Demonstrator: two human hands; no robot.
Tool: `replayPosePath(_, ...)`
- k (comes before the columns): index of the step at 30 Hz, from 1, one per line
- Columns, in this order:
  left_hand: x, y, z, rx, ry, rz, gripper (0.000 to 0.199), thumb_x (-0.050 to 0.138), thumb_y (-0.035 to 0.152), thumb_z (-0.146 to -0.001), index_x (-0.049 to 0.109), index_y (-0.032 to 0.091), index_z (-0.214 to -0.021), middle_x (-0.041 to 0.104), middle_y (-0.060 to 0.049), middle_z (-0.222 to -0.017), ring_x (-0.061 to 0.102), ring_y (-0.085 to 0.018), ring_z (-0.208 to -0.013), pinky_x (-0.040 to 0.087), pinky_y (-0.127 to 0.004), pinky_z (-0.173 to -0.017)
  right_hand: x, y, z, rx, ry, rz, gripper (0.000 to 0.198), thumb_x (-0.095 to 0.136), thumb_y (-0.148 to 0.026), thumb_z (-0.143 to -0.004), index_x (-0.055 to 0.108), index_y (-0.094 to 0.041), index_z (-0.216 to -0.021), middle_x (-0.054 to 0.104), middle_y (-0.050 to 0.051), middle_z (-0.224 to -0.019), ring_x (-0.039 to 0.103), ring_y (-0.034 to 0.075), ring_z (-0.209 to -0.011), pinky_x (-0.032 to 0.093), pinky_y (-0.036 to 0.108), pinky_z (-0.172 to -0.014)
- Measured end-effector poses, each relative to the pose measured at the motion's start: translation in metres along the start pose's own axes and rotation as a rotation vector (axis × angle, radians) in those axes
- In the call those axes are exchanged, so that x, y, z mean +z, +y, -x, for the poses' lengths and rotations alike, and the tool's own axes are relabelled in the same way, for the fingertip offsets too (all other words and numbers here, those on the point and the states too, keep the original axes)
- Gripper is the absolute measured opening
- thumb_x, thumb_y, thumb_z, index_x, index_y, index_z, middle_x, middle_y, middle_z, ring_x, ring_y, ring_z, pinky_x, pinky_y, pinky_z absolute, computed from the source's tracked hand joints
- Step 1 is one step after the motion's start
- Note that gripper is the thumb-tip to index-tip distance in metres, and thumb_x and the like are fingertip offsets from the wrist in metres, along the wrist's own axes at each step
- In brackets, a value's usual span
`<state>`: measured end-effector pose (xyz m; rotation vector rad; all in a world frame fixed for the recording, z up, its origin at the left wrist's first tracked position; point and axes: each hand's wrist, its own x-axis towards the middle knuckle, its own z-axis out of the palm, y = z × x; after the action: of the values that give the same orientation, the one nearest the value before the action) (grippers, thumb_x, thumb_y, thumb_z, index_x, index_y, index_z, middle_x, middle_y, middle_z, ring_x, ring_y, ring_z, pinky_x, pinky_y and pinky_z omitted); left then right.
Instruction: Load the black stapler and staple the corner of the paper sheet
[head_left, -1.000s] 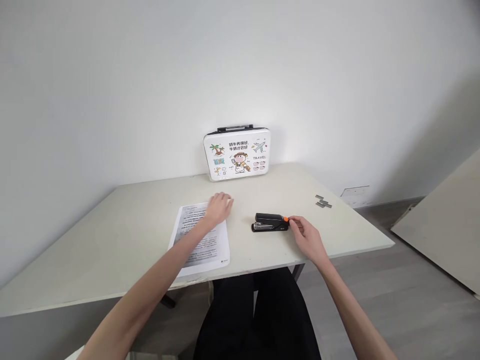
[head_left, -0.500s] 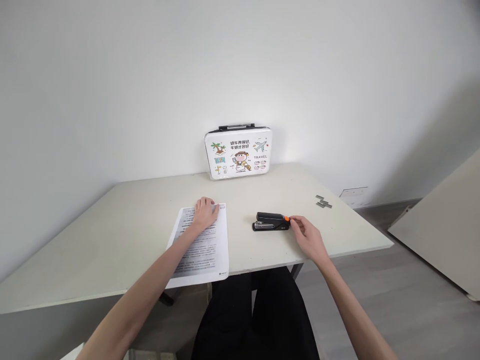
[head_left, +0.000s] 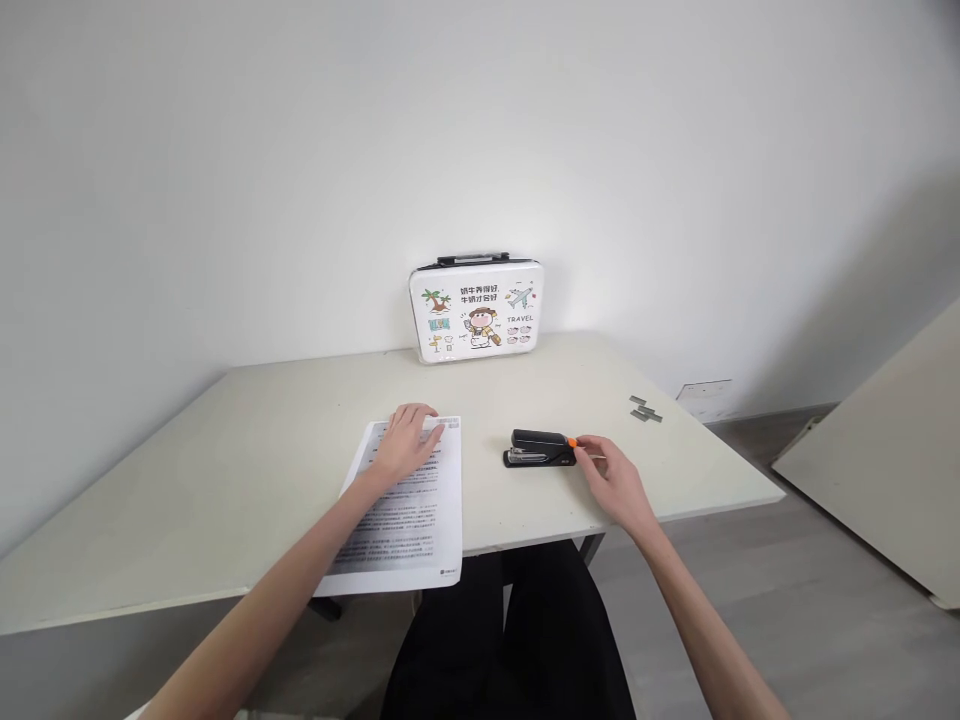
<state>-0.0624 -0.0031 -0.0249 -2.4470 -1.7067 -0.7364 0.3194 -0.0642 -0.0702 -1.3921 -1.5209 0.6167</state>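
Note:
A printed sheet of paper (head_left: 409,540) lies near the front of the table, its lower edge sticking out past the table edge. My left hand (head_left: 409,440) rests on its upper part with the fingers laid flat, covering some of the print. To the right of the sheet, a black stapler (head_left: 540,450) with an orange piece at its back end sits on the table. The fingers of my right hand (head_left: 611,475) pinch that back end; the stapler's front points left.
A white case (head_left: 480,315) with cartoon prints stands against the wall at the back of the table (head_left: 247,450). Several strips of staples (head_left: 645,410) lie on the right. Beyond the table's right edge, a pale panel (head_left: 885,470) stands over the grey floor.
The sheet has slid a little toward me under my left hand. My right fingers have shifted slightly at the stapler's orange end. The stapler has stayed nearly in place.

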Motion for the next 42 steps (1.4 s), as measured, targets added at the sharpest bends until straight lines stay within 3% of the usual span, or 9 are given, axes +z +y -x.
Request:
replayPosePath(2, -0.015, -0.009, 0.016, 0.088, -0.172, 0.056, 0.045, 0.044, 0.054, -0.105, 0.058, 0.026, -0.137, 0.058, -0.007, -0.149, 0.044, -0.029, -0.144, 0.035, -0.046, -0.120, 0.001, 0.001, -0.001, -0.039, -0.019, 0.040, 0.046, 0.056, -0.056, -0.097, 0.061, -0.024, -0.129, 0.066, 0.013, -0.133, 0.066, 0.027, -0.114, 0.055, 0.041, -0.091)
replayPosePath(5, -0.027, -0.030, 0.041, 0.066, -0.348, 0.012, 0.066, 0.046, 0.067, -0.101, 0.047, 0.030, -0.156, 0.039, -0.004, -0.168, 0.026, -0.036, -0.157, 0.026, -0.054, -0.125, 0.003, 0.003, -0.003, -0.063, -0.075, 0.102, 0.054, 0.060, -0.058, -0.095, 0.056, -0.025, -0.138, 0.061, 0.013, -0.141, 0.064, 0.027, -0.116, 0.055, 0.042, -0.093)
replayPosePath(9, -0.026, -0.057, 0.059, 0.006, -0.323, -0.081, 0.070, 0.038, 0.068, -0.103, 0.038, 0.031, -0.163, 0.032, -0.003, -0.170, 0.024, -0.037, -0.159, 0.023, -0.057, -0.126, 0.003, 0.004, -0.005, -0.066, -0.129, 0.113, 0.056, 0.060, -0.057, -0.095, 0.054, -0.027, -0.141, 0.062, 0.011, -0.142, 0.063, 0.029, -0.122, 0.052, 0.045, -0.101)
replayPosePath(14, -0.032, -0.068, 0.056, 0.017, -0.257, -0.155, 0.065, 0.036, 0.063, -0.105, 0.046, 0.028, -0.159, 0.041, -0.006, -0.166, 0.033, -0.037, -0.155, 0.027, -0.059, -0.125, 0.002, 0.003, -0.008, -0.041, -0.123, 0.079, 0.044, 0.058, -0.054, -0.096, 0.062, -0.026, -0.130, 0.069, 0.009, -0.132, 0.066, 0.028, -0.112, 0.053, 0.044, -0.098)
replayPosePath(17, -0.040, -0.052, 0.047, 0.105, -0.201, -0.171, 0.060, 0.041, 0.061, -0.104, 0.057, 0.023, -0.149, 0.051, -0.010, -0.159, 0.040, -0.038, -0.150, 0.029, -0.060, -0.124, 0.001, 0.004, -0.010, -0.042, -0.142, 0.035, 0.042, 0.059, -0.054, -0.094, 0.064, -0.026, -0.125, 0.072, 0.009, -0.126, 0.067, 0.027, -0.104, 0.054, 0.043, -0.094)
replayPosePath(20, -0.040, -0.015, 0.035, 0.189, -0.132, -0.088, 0.047, 0.045, 0.054, -0.105, 0.062, 0.024, -0.138, 0.063, -0.010, -0.145, 0.053, -0.032, -0.139, 0.039, -0.054, -0.118, -0.002, 0.004, -0.011, -0.055, -0.178, -0.003, 0.043, 0.060, -0.055, -0.094, 0.065, -0.027, -0.126, 0.072, 0.008, -0.127, 0.068, 0.027, -0.105, 0.053, 0.042, -0.094)
replayPosePath(27, -0.014, 0.071, 0.003, 0.336, -0.172, 0.153, 0.026, 0.054, 0.041, -0.104, 0.066, 0.026, -0.123, 0.071, -0.006, -0.125, 0.062, -0.026, -0.123, 0.049, -0.046, -0.108, -0.007, -0.015, -0.008, 0.048, -0.203, -0.031, 0.048, 0.038, -0.059, -0.103, 0.071, -0.030, -0.121, 0.073, 0.005, -0.130, 0.065, 0.028, -0.122, 0.048, 0.043, -0.106)
replayPosePath(35, 0.000, 0.087, -0.007, 0.272, -0.166, 0.248, 0.025, 0.057, 0.038, -0.101, 0.066, 0.026, -0.121, 0.072, -0.005, -0.124, 0.063, -0.028, -0.121, 0.050, -0.047, -0.106, 0.002, -0.015, -0.015, 0.014, -0.166, 0.105, 0.045, 0.031, -0.047, -0.105, 0.071, -0.029, -0.113, 0.076, 0.005, -0.118, 0.068, 0.028, -0.110, 0.050, 0.041, -0.096)
replayPosePath(42, 0.010, 0.092, -0.011, 0.231, -0.220, 0.308, 0.029, 0.063, 0.041, -0.096, 0.067, 0.025, -0.120, 0.072, -0.007, -0.124, 0.063, -0.031, -0.122, 0.050, -0.049, -0.107, 0.005, -0.017, -0.014, 0.003, -0.113, 0.166, 0.048, 0.034, -0.058, -0.105, 0.072, -0.029, -0.105, 0.078, 0.006, -0.109, 0.069, 0.029, -0.104, 0.052, 0.040, -0.087)
